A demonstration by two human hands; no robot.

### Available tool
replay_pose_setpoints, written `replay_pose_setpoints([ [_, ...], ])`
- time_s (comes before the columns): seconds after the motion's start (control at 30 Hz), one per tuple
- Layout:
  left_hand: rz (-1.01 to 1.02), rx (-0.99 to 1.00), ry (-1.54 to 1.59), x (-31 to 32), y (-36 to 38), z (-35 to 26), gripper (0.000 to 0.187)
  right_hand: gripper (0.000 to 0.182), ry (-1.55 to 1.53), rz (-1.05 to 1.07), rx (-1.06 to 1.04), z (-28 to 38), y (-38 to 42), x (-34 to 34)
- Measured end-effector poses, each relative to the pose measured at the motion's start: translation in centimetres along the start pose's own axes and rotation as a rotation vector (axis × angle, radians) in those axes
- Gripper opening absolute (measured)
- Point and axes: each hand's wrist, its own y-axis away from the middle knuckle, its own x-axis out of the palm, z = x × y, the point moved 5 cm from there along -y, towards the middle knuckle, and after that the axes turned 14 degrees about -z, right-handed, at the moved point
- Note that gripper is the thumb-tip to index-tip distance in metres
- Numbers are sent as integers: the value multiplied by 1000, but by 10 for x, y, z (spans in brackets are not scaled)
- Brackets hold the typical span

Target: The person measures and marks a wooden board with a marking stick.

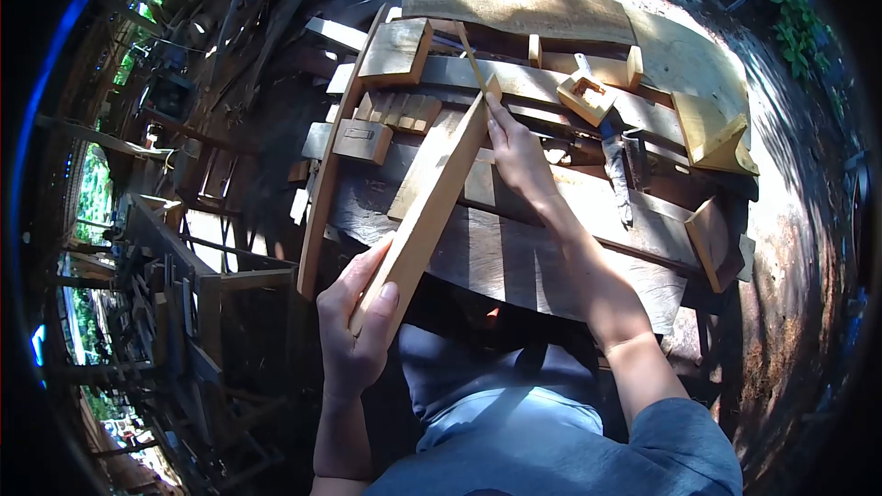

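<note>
A long wooden board (427,211) runs slantwise from near my body up over the workbench, its narrow edge turned toward me. My left hand (356,312) is closed around its near end, thumb on one face and fingers on the other. At the far end, my right hand (516,152) grips the board with its fingers along the side. A thin, light-coloured strip (470,55) sticks out beyond that end, close to my right fingertips. Just left of the board lie a small block with a slot-like mark (363,141) and a thicker wood block (395,52).
The plank-topped workbench (524,262) carries a hollowed wood block (588,96), a tool with a pale wrapped handle (616,179) and wide slabs (524,11) at the back. A long upright plank (323,188) borders its left side. Scrap wood (266,28) is piled beyond.
</note>
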Motion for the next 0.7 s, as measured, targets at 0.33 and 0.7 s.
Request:
replay_pose_setpoints([
  [0.33,36,68,-32,2,-2,-1,43,46,135,224,243,14,12,-17],
  [0.7,19,66,-1,-2,-8,-3,42,44,81,149,38,16,18,-22],
])
